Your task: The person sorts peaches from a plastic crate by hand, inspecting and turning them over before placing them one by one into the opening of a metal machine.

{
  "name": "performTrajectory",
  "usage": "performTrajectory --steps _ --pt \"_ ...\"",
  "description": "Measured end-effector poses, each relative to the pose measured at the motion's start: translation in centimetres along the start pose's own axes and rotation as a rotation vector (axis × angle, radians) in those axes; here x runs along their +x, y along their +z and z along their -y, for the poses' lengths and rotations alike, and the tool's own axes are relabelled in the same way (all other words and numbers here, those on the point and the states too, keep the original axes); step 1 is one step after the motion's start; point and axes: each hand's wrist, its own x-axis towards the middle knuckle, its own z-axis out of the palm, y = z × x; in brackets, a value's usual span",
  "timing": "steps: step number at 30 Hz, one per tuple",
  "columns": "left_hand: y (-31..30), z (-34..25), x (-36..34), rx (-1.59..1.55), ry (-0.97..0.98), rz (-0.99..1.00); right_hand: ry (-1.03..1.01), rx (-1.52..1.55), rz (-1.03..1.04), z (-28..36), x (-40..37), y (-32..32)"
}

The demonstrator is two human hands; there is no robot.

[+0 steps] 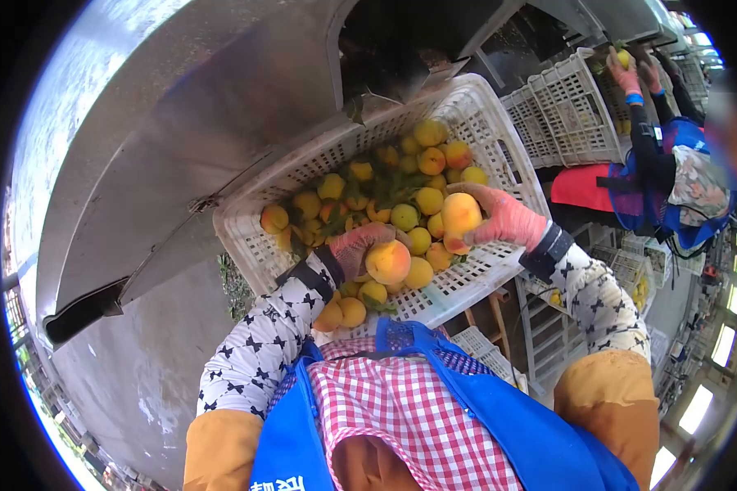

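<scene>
A white plastic crate (250, 206) full of yellow-orange peaches (428, 200) with green leaves among them stands in front of me. Low over its near side, my left hand (359, 247) in a pinkish glove is closed around a peach (388, 262) with a red blush. Toward the crate's right end, my right hand (512, 219), gloved in pink, grips another blushed peach (462, 214) between thumb and fingers. Just under that peach a second, reddish one shows, partly covered. Dark bands circle both my wrists.
A large grey metal surface (180, 123) rises at the left, against the crate's far side. At upper right a co-worker (671, 172) lifts a fruit over another white crate (569, 114). Below them stand a pale slatted frame (544, 340) and more crates.
</scene>
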Motion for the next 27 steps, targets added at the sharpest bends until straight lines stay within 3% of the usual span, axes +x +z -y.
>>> performTrajectory --steps 1,2,3,4,6,7,8,9,11,12,13,15,17,19,20,21,23,24,25,27 --pt "1.0 -1.2 -0.3 0.017 0.026 -0.011 -0.264 -0.015 -0.053 0.5 0.3 1.3" --pt "2.4 -2.1 -0.4 -0.077 0.040 0.033 -0.419 -0.350 -0.145 2.1 0.4 2.2" --pt "4.0 -3.0 -0.5 -0.172 0.052 0.081 -0.528 -0.344 -0.152 3.2 0.5 3.4" --pt "5.9 -3.4 -0.8 -0.179 0.144 -0.045 -0.566 -0.324 -0.159 3.9 0.8 4.0" --pt "8.2 -5.0 -2.4 -0.028 0.255 -0.005 -0.612 -0.307 -0.184 5.0 0.2 4.5" --pt "8.8 -5.6 -2.7 0.109 0.350 0.045 -0.592 -0.149 -0.228 5.8 -0.7 4.5" --pt "8.2 -5.7 -2.8 0.277 0.367 -0.098 -0.570 0.007 -0.270 6.3 -1.2 4.8" --pt "7.9 -6.0 -2.6 0.292 0.366 -0.089 -0.577 0.005 -0.287 6.4 -1.4 4.9" --pt "7.9 -6.5 -2.6 0.535 0.480 -0.129 -0.361 0.260 -0.298 6.6 -1.5 5.5" --pt "8.7 -6.8 -3.0 0.575 0.484 -0.195 -0.411 0.228 -0.355 6.7 -1.4 5.6" --pt "9.0 -7.1 -2.9 0.591 0.494 -0.186 -0.426 0.220 -0.368 7.0 -1.1 5.4" --pt "9.3 -7.9 -2.7 0.124 0.498 -0.096 -0.551 -0.061 -0.644 8.0 -0.3 5.4" --pt "9.7 -9.3 -2.5 0.139 0.507 -0.098 -0.556 -0.184 -0.764 8.6 0.9 5.1" --pt "10.3 -11.0 -2.5 0.153 0.649 -0.012 -0.623 0.304 -0.572 9.4 2.0 4.2" --pt "9.9 -11.7 -2.2 0.036 0.669 0.037 -0.647 0.088 -0.659 10.0 1.9 3.0" --pt "9.3 -12.0 -1.9 0.051 0.669 0.043 -0.658 0.090 -0.671 10.8 2.9 2.4" --pt "7.6 -11.9 -1.6 0.117 0.866 -0.130 -0.644 -0.226 -1.104 12.5 5.9 1.6" --pt "6.6 -11.6 -0.9 0.362 0.894 -0.330 -0.687 -0.270 -1.195 11.6 8.7 1.1" --pt "5.6 -11.2 -0.4 0.370 0.904 -0.324 -0.699 -0.272 -1.203 11.4 10.2 1.2" --pt "4.1 -10.0 -0.3 -0.214 0.857 -0.266 -0.513 -0.710 -1.242 11.4 11.8 2.0"
